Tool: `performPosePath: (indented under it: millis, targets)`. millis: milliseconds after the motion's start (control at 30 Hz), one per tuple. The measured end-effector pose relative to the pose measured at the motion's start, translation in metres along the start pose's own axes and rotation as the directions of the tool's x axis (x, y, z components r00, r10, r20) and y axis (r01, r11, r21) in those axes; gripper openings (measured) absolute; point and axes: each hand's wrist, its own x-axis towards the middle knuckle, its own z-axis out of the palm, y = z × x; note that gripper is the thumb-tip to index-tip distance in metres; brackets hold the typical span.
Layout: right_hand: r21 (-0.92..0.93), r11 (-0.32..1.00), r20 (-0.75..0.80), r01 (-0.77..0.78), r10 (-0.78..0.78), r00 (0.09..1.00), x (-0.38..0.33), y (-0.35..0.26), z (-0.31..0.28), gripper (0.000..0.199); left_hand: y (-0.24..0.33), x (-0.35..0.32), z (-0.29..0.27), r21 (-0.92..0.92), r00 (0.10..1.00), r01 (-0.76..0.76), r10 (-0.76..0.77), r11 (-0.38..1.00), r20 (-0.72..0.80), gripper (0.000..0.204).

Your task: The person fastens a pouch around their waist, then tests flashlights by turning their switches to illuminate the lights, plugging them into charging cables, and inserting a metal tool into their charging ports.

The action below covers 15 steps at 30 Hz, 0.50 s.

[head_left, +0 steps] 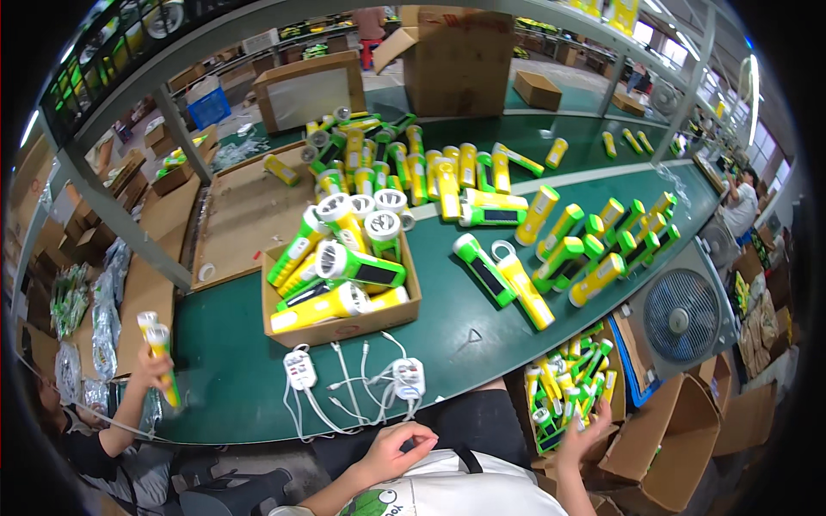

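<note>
My left hand (397, 451) is in front of my body near the table's edge, its fingers curled together with nothing visible in them. Low on the right, my right hand (585, 440) is at the edge of a carton packed with green and yellow flashlights (564, 387); its fingers are apart, close to the flashlights. On the green table (232, 370), a cardboard box (353, 327) holds several large flashlights (361, 265). Two white power strips, the left one (299, 368) and the right one (408, 378), lie in front of it with tangled white cables.
More flashlights stand in rows (602, 241) on the right and in a pile (370, 159) behind the box. A fan (681, 316) and open cartons (667, 439) are at the right. Another person's hand (153, 368) at the left holds flashlights. A metal post (129, 215) rises at the left.
</note>
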Motion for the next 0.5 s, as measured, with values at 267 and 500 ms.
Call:
performPosePath:
  millis: [267, 500]
  targets:
    - [-0.345, 0.681, 0.502, 0.646, -0.448, 0.74, 0.09, -0.101, 0.188, 0.069, 0.02, -0.023, -0.073, 0.256, 0.949, 0.009, 0.073, 0.967, -0.307, 0.004]
    - [-0.345, 0.759, 0.516, 0.552, -0.338, 0.787, 0.105, -0.107, 0.242, 0.064, 0.003, -0.044, -0.128, 0.219, 0.699, 0.298, -0.056, 0.929, -0.713, 0.014]
